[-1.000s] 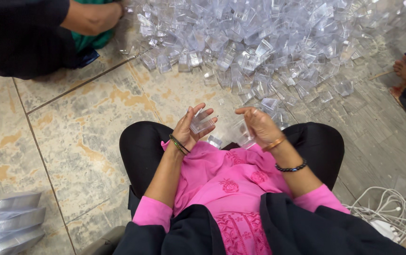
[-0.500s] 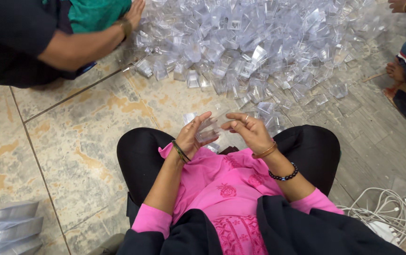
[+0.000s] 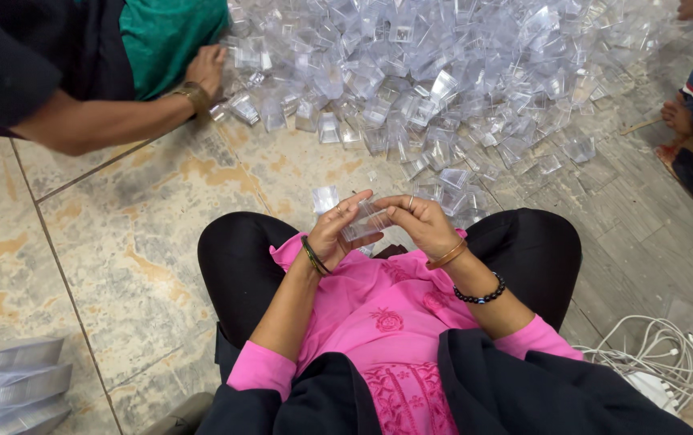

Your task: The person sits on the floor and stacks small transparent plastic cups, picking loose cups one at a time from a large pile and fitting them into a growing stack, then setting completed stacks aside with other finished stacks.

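I sit cross-legged on the floor in a pink top and black trousers. My left hand [image 3: 340,229] and my right hand [image 3: 417,221] meet above my lap, both gripping one small clear plastic box [image 3: 365,222] between the fingers. A big heap of the same clear plastic boxes [image 3: 435,72] spreads over the floor just beyond my knees. One loose clear box [image 3: 325,198] lies right by my left hand.
Another person's arm and hand [image 3: 205,71] reach into the heap at the upper left. A second person's foot [image 3: 676,117] rests at the right edge. White cables [image 3: 660,354] lie at the lower right, and stacked silvery sheets [image 3: 12,387] at the lower left.
My hands, apart a second ago, have come together on the clear box. The other person's arm has stretched further right to the heap's edge.
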`<state>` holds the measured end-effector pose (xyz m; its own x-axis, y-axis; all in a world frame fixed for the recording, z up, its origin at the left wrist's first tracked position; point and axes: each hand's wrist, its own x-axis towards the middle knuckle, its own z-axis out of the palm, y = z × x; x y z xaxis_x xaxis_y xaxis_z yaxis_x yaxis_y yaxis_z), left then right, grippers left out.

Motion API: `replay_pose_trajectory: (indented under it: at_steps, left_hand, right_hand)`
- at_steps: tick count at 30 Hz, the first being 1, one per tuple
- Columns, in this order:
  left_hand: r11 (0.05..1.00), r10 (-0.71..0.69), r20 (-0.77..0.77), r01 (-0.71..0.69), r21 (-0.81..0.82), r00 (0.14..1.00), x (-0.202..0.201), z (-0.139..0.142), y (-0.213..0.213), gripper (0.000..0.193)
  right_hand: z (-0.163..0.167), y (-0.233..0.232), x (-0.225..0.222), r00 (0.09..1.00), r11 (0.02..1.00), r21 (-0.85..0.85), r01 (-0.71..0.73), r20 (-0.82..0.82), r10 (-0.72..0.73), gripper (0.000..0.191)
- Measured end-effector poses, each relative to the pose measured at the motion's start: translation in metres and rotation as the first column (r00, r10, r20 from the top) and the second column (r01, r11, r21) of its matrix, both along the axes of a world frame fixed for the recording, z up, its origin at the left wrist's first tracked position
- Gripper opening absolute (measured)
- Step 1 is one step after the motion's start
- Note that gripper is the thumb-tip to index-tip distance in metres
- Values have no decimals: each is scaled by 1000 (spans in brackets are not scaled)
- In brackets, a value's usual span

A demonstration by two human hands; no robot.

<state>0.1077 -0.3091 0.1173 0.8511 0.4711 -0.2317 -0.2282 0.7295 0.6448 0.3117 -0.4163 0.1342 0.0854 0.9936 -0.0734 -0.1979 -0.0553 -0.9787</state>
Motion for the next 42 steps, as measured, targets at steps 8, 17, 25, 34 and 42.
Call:
replay_pose_trajectory:
  at_steps: [8, 17, 25, 34, 42]
  left_hand:
    - [1000, 1, 31, -1, 7, 1000, -1, 4, -2, 55]
    - [1000, 5, 32, -5, 22, 999, -6, 9, -2, 56]
    - [997, 9, 4, -9, 78, 1000, -6, 6, -1, 58]
    - [986, 21, 96, -37, 160, 995, -7, -1, -2, 57]
    - [936, 171, -282, -67, 346, 944, 2, -19, -4, 64]
  right_hand:
    - [13, -6, 1, 998, 998, -31, 47, 52, -46, 29]
    - [24, -11, 13, 922, 940, 71, 334, 180, -342, 29]
    - [36, -15, 11, 806, 939, 103, 327, 488, -335, 21]
    - [12, -11, 4, 994, 985, -135, -103, -33, 100, 27]
    - [7, -13, 0, 959, 998, -67, 13, 283, 6, 21]
